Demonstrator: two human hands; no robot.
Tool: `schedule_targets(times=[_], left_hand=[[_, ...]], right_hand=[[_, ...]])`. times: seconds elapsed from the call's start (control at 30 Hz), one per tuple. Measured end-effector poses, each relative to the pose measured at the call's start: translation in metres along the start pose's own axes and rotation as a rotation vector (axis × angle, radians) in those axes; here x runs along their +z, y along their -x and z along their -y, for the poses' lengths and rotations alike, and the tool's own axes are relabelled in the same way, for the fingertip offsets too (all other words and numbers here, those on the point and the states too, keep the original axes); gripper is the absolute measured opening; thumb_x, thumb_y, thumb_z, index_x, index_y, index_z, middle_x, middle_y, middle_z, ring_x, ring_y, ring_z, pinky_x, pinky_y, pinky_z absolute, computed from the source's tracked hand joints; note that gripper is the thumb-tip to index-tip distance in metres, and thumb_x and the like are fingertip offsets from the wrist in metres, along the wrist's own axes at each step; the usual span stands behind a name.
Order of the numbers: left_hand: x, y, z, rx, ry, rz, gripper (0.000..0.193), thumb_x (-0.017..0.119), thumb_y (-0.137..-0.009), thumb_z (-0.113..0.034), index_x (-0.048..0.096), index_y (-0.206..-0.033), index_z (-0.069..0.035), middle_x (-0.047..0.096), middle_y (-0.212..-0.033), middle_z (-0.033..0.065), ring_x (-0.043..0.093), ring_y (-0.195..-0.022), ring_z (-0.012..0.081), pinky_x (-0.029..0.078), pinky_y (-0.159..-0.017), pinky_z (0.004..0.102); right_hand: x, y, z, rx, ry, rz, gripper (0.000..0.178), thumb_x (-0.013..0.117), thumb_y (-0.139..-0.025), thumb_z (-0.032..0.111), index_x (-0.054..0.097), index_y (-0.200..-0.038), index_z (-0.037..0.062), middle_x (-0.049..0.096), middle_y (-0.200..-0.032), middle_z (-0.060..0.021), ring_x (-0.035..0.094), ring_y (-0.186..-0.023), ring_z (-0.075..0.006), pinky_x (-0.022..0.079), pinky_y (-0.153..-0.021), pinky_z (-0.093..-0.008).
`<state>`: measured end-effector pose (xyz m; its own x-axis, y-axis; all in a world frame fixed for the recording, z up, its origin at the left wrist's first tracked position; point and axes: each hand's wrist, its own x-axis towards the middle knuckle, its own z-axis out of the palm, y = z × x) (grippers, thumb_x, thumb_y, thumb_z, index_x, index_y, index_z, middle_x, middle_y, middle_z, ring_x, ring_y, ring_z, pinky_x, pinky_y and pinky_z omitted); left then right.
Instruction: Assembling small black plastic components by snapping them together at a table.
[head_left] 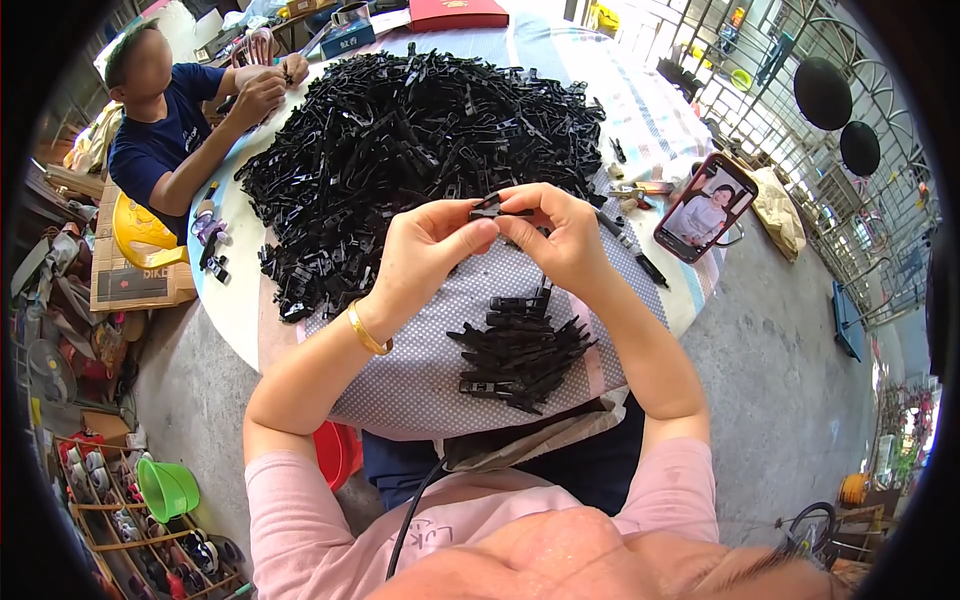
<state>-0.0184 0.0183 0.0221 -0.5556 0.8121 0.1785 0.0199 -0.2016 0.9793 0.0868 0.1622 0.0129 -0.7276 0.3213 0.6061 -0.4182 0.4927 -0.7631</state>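
Between my two hands, above the near side of the table, is a small black plastic clip [490, 211]. My left hand [428, 250] pinches its left end with thumb and forefinger. At the other end, my right hand [562, 240] grips it the same way; the fingers hide part of it. Just beyond my hands rises a big heap of similar black clips [400, 150]. A smaller pile of black clips [525, 350] lies on the dotted cloth between my forearms, close to the table's near edge.
A phone [705, 208] showing a person stands at the right, near a black pen-like tool [636, 250] and pliers [640, 188]. Another person [170, 130] works with both hands at the far left. A red box [458, 14] sits at the back of the round table [225, 300].
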Motion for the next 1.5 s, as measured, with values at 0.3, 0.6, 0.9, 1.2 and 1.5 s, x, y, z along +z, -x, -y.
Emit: schedule_targets(times=[0.3,0.6,0.9,1.2,1.5], left_hand=[[-0.005,-0.001,0.003,0.002,0.065,0.067,0.025,0.063,-0.083,-0.006,0.060,-0.103,0.007,0.066,-0.086,0.0103,0.064,-0.078,0.0133,0.053,-0.071,0.0234],[-0.002,0.002,0.005,0.064,0.022,0.041,0.026,0.064,-0.082,-0.007,0.059,-0.104,0.006,0.066,-0.087,0.0099,0.063,-0.077,0.0120,0.052,-0.069,0.0222],[-0.017,-0.008,0.000,-0.262,0.370,0.076,0.019,0.054,-0.088,-0.011,0.060,-0.100,0.003,0.064,-0.090,0.0137,0.065,-0.081,0.0195,0.056,-0.074,0.0312],[-0.011,-0.005,0.003,-0.171,0.334,-0.022,0.019,0.059,-0.086,-0.012,0.064,-0.094,0.005,0.065,-0.087,0.0105,0.064,-0.077,0.0156,0.055,-0.070,0.0273],[-0.004,-0.005,-0.004,-0.180,0.183,0.005,0.024,0.065,-0.082,-0.014,0.063,-0.097,0.005,0.065,-0.086,0.0092,0.063,-0.076,0.0127,0.053,-0.071,0.0242]], right_hand=[[-0.011,-0.004,0.012,0.142,-0.048,0.108,0.025,0.068,-0.077,0.006,0.059,-0.099,-0.0001,0.064,-0.088,-0.0056,0.061,-0.078,-0.0109,0.050,-0.070,-0.0242],[-0.010,-0.004,0.012,0.132,-0.107,0.119,0.028,0.068,-0.077,0.007,0.061,-0.103,0.0004,0.064,-0.092,-0.0072,0.061,-0.086,-0.0128,0.050,-0.079,-0.0267],[0.001,-0.001,0.011,-0.094,0.058,0.033,0.016,0.067,-0.075,0.001,0.065,-0.091,0.0002,0.063,-0.087,-0.0095,0.063,-0.075,-0.0150,0.051,-0.063,-0.0241],[0.002,0.003,0.014,-0.134,0.226,0.069,0.019,0.068,-0.074,-0.001,0.065,-0.092,-0.0027,0.064,-0.100,-0.0151,0.065,-0.081,-0.0181,0.053,-0.068,-0.0251],[-0.004,0.000,0.009,-0.149,0.214,0.047,0.016,0.066,-0.074,0.000,0.064,-0.090,-0.0014,0.064,-0.095,-0.0155,0.065,-0.080,-0.0230,0.053,-0.068,-0.0284]])
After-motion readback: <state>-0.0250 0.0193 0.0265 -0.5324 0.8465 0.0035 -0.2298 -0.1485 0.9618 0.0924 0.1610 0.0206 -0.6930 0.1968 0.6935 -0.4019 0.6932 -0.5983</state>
